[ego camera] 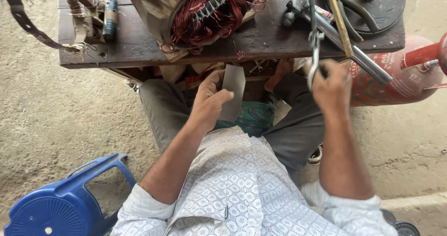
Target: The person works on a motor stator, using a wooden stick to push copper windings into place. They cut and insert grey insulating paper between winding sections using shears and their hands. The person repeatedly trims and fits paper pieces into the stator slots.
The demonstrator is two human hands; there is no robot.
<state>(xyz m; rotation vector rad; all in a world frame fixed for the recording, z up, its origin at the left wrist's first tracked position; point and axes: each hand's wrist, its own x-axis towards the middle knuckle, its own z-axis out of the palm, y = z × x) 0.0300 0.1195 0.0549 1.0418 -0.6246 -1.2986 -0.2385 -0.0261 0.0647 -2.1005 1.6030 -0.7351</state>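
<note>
With the left hand [208, 103] pinching a grey insulation sheet [233, 91] over the lap and the right hand [331, 88] closed on scissors [314, 45] at one o'clock, a careless snip could nick fingers.

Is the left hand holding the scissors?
No, the left hand holds a flat grey sheet, while the right hand grips the metal scissors.

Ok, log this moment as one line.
left hand: holds grey sheet | right hand: holds scissors | wooden bench: copper-wound stator
</note>
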